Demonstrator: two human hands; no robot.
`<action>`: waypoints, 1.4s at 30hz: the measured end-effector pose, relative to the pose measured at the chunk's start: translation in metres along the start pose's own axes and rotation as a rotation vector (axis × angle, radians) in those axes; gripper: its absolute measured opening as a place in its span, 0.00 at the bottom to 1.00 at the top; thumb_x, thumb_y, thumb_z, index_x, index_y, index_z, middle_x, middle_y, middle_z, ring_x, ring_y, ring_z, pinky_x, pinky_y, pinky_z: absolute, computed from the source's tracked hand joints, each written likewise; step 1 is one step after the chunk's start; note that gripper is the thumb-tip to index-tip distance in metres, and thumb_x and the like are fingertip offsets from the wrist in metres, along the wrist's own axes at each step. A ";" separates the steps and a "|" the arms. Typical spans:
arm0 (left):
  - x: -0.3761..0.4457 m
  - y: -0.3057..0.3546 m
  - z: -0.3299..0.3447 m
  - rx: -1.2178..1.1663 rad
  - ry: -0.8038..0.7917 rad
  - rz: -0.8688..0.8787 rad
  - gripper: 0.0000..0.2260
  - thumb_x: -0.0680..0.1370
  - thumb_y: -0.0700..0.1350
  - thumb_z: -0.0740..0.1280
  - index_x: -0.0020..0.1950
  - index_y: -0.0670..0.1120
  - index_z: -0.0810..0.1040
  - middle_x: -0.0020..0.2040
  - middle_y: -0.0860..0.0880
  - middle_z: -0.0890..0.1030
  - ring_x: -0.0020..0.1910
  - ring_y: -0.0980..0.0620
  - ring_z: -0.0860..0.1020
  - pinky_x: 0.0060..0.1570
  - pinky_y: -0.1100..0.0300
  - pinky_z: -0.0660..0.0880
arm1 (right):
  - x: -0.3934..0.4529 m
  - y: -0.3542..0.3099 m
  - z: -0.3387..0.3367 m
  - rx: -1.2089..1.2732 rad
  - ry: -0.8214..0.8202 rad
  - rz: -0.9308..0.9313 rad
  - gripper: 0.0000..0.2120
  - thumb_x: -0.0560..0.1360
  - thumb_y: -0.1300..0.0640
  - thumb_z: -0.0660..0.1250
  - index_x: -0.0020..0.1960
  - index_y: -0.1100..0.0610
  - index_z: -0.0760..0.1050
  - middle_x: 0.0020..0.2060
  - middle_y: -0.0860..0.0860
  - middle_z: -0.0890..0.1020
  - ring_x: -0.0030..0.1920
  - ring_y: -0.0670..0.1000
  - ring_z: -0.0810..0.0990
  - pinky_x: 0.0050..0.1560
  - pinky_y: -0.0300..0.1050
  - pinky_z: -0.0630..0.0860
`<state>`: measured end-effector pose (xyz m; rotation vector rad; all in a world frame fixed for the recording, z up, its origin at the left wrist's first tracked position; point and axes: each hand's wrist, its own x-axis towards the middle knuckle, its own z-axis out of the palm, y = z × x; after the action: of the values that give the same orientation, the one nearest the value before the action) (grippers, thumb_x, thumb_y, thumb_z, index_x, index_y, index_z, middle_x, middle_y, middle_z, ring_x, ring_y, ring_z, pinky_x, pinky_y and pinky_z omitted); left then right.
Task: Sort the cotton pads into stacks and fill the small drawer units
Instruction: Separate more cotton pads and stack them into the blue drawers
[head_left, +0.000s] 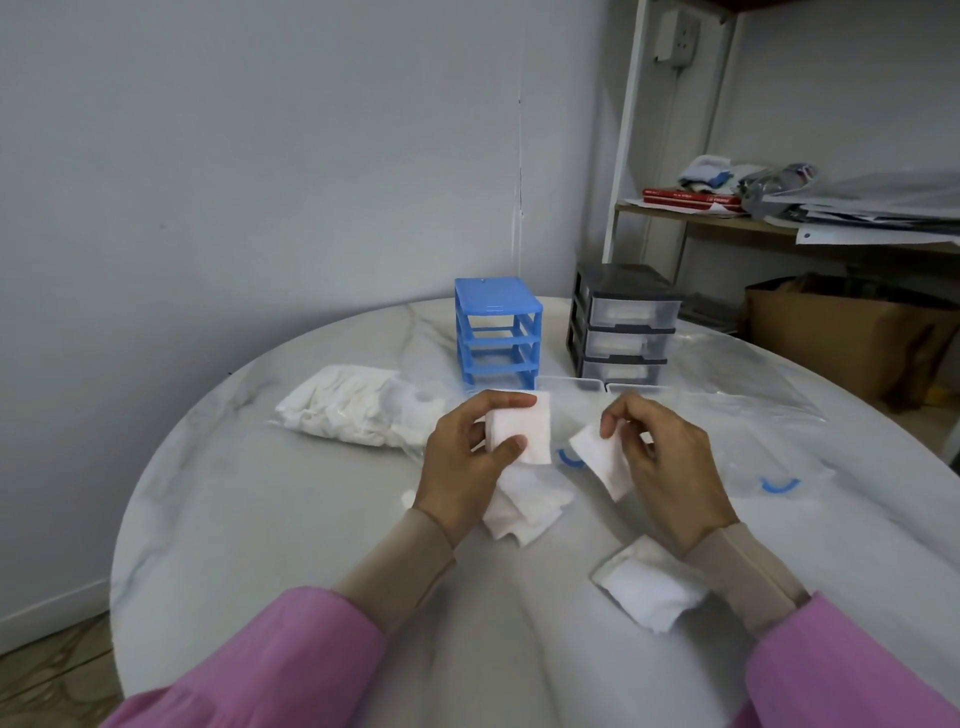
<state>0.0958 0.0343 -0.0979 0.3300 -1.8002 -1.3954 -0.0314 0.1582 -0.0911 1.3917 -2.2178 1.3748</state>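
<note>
My left hand grips a small stack of square white cotton pads between thumb and fingers, above a loose pile of pads on the table. A single pad is pinched in my right hand, held apart from the stack. Another heap of pads lies near my right wrist. The blue drawer frame stands behind with its drawers out. Beside it the grey drawer unit has three clear drawers in, with white pads inside.
A clear bag of pads lies at the left on the round marble table. Clear drawers with blue handles lie flat by my right hand. A shelf and a cardboard box stand beyond the table's right edge.
</note>
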 end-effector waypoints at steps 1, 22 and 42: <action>0.000 0.000 0.000 0.001 -0.003 0.006 0.18 0.72 0.27 0.66 0.46 0.51 0.79 0.49 0.54 0.80 0.44 0.63 0.78 0.44 0.71 0.72 | 0.000 0.001 -0.001 -0.002 -0.005 0.022 0.15 0.74 0.73 0.57 0.38 0.56 0.74 0.41 0.55 0.78 0.41 0.51 0.72 0.41 0.37 0.63; -0.001 -0.001 0.003 -0.056 -0.058 -0.073 0.18 0.72 0.28 0.66 0.46 0.51 0.80 0.51 0.50 0.81 0.47 0.51 0.80 0.45 0.65 0.78 | -0.002 -0.019 -0.003 0.620 -0.044 0.138 0.14 0.72 0.69 0.68 0.46 0.50 0.80 0.40 0.51 0.81 0.34 0.43 0.75 0.41 0.38 0.74; -0.006 0.010 0.007 -0.204 -0.188 -0.103 0.28 0.76 0.27 0.59 0.70 0.51 0.64 0.50 0.45 0.79 0.44 0.55 0.79 0.46 0.64 0.76 | -0.004 -0.016 0.004 0.451 -0.054 0.003 0.19 0.68 0.66 0.74 0.51 0.46 0.78 0.48 0.48 0.79 0.38 0.42 0.76 0.40 0.32 0.74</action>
<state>0.0966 0.0463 -0.0920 0.1916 -1.7904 -1.7152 -0.0150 0.1560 -0.0858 1.5697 -2.0172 1.9473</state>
